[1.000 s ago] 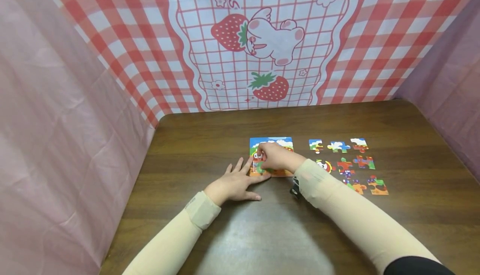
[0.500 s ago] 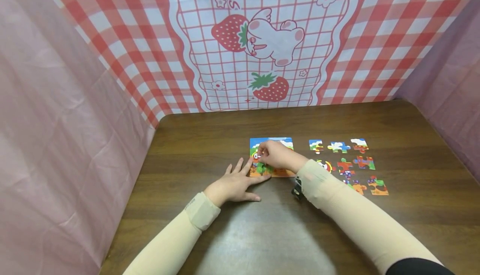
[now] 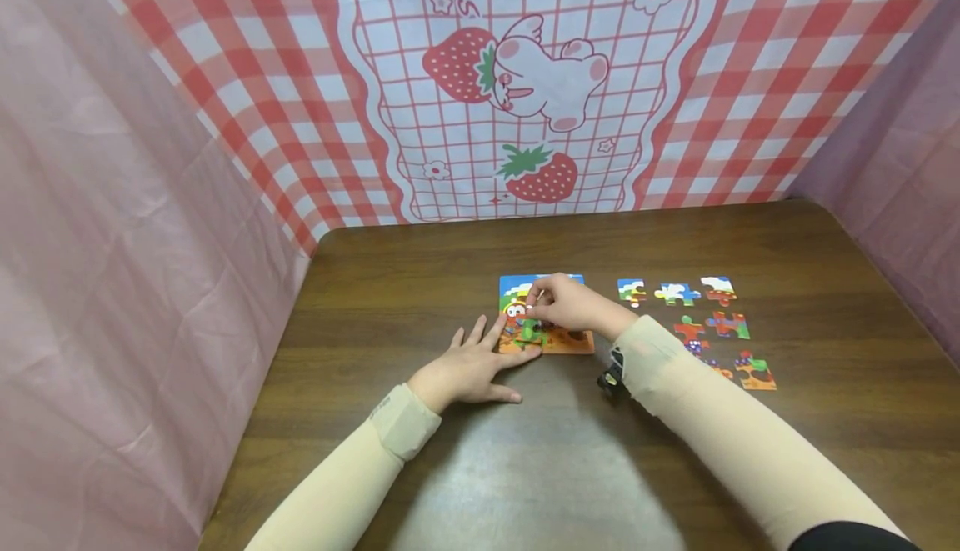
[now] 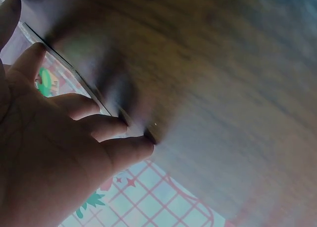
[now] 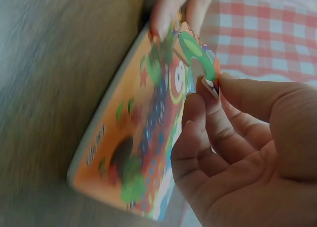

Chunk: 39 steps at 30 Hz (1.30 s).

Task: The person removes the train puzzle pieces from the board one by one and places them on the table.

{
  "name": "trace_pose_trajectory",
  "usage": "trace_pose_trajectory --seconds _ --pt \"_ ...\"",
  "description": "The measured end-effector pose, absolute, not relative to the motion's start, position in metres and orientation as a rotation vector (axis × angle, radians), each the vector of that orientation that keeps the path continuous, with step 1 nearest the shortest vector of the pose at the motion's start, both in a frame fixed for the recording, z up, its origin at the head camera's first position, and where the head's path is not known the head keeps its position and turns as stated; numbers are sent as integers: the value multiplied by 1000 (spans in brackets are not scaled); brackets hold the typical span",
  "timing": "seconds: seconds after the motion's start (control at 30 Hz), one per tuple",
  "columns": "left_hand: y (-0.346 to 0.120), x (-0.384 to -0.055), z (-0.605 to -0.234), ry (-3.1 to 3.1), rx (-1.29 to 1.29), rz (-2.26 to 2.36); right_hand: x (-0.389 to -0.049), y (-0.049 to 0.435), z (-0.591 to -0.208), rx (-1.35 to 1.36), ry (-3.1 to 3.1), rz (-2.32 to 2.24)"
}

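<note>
In the head view a colourful picture puzzle board (image 3: 562, 344) lies flat on the wooden table. My right hand (image 3: 573, 303) is over it, with thumb and fingers pinching a puzzle piece. In the right wrist view this puzzle piece (image 5: 198, 53), printed green, is held tilted at the board's far end, close to fingers of the other hand. My left hand (image 3: 468, 368) lies spread, its fingertips at the board's left and front edges. In the left wrist view the fingers (image 4: 130, 150) are stretched out along the board's edge. My right hand covers the board's middle.
Several loose puzzle pieces (image 3: 678, 293) are laid out in rows right of the board. My right sleeve (image 3: 705, 401) hides part of them. A red-checked cloth (image 3: 480, 159) hangs behind the table (image 3: 420, 267), with pink curtains (image 3: 150, 242) at the sides.
My right hand has shifted right across the board, with the green piece in its pinch. The sleeve now covers a loose piece seen before. My left hand stays where it was.
</note>
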<state>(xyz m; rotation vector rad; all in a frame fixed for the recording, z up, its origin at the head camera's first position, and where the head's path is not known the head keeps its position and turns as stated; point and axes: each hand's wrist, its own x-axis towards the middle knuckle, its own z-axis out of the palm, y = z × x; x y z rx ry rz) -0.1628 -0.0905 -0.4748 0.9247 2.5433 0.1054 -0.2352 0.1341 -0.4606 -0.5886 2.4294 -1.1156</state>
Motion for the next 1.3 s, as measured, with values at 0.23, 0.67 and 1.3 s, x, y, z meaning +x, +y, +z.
trace_pose_trajectory --seconds 0.23,0.67,1.3 --pt "-90 -163 -474 2543 902 126 -232 166 -453 -586 2464 -1156" --pt "-89 -163 -473 2541 904 138 -222 219 -450 -549 2466 -1179" --pt "-89 -162 -470 2531 891 171 -194 268 -443 -552 2288 -1149"
